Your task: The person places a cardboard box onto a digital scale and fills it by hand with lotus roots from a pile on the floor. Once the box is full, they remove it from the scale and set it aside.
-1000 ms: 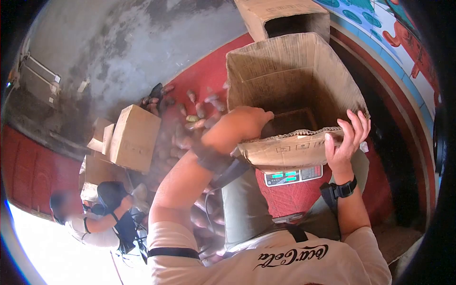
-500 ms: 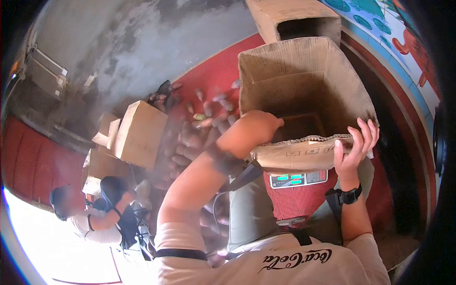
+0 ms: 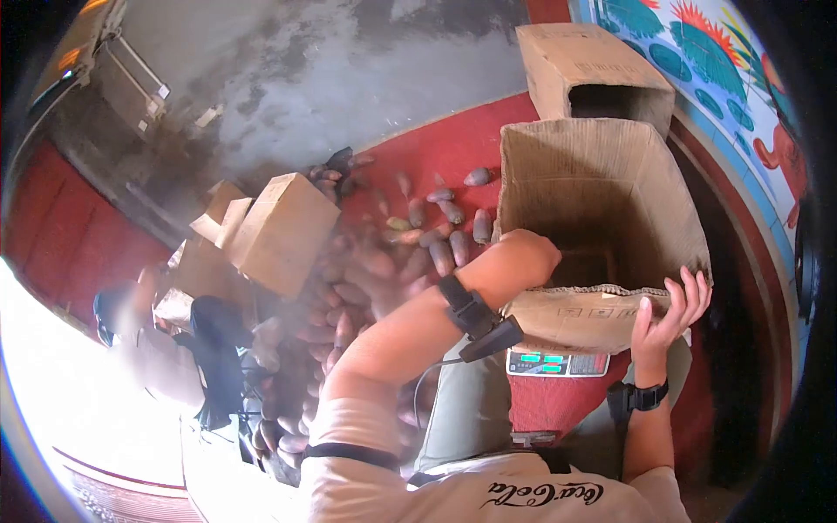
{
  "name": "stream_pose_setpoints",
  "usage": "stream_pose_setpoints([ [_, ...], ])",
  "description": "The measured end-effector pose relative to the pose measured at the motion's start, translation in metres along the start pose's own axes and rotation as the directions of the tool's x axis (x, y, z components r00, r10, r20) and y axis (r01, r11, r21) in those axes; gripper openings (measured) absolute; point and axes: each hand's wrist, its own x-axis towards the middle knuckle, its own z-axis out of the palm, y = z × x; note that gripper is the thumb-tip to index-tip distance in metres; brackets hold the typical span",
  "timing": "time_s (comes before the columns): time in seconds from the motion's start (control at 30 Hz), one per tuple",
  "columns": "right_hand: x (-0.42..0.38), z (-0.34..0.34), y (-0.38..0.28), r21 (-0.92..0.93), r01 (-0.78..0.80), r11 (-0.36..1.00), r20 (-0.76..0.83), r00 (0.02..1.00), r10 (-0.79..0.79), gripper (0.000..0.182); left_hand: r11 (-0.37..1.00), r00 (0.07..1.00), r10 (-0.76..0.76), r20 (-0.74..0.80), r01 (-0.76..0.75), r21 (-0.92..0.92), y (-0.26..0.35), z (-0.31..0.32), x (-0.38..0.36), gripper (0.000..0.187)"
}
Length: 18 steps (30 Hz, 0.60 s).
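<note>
Cardboard box (image 3: 593,324): open-topped, above the scale (image 3: 558,364).
Left hand (image 3: 534,259): past its rim, fingers hidden, grip cannot be told.
Right hand (image 3: 670,319): part-open, fingers at its near-right corner.
Tubers (image 3: 441,257): strewn over red floor (image 3: 462,137).

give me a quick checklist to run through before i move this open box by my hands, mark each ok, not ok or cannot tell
1. Large box upright with its top open: ok.
2. Right hand at the near right corner of the rim: ok, fingers spread against the cardboard.
3. Left hand free of the box: not ok, it reaches in over the rim.
4. Left fingers holding something: cannot tell, they are hidden.
5. Scale reading: cannot tell, the display is lit but too small to read.
6. Floor to the left free of loose tubers: not ok, many lie there.
</note>
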Motion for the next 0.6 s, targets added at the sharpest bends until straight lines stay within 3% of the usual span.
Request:
stream_pose_setpoints([
  [0.07, -0.002, 0.001, 0.001, -0.009, -0.005, 1.0, -0.004, 1.0, 0.005, 0.034, 0.998, 0.998, -0.033, 0.047, 0.031, 0.048, 0.003, -0.008, 0.005, 0.031],
  [0.2, -0.006, 0.0, 0.003, -0.038, 0.007, 0.999, 0.034, 0.999, -0.006, 0.034, 0.999, 0.995, -0.022, -0.102, 0.019, -0.031, 0.001, -0.011, -0.006, 0.029],
  [0.27, 0.001, 0.001, 0.0, -0.004, 0.02, 1.0, -0.026, 0.999, -0.02, 0.03, 0.995, 0.975, -0.028, -0.22, 0.006, -0.104, 0.002, -0.016, -0.013, 0.028],
  [0.43, -0.004, -0.001, 0.0, 0.004, -0.004, 1.0, -0.008, 1.0, 0.004, 0.028, 0.96, 0.715, -0.068, -0.696, -0.143, -0.24, 0.001, -0.016, -0.03, 0.026],
  [0.57, -0.004, 0.0, -0.002, 0.009, 0.0, 1.0, -0.031, 1.0, 0.0, 0.028, 0.923, 0.438, -0.203, -0.876, -0.212, -0.32, 0.0, -0.003, -0.053, 0.029],
  [0.6, -0.003, -0.001, -0.002, 0.003, 0.001, 1.0, -0.026, 1.0, -0.001, 0.028, 0.92, 0.407, -0.221, -0.886, -0.214, -0.328, 0.001, 0.001, -0.061, 0.031],
])
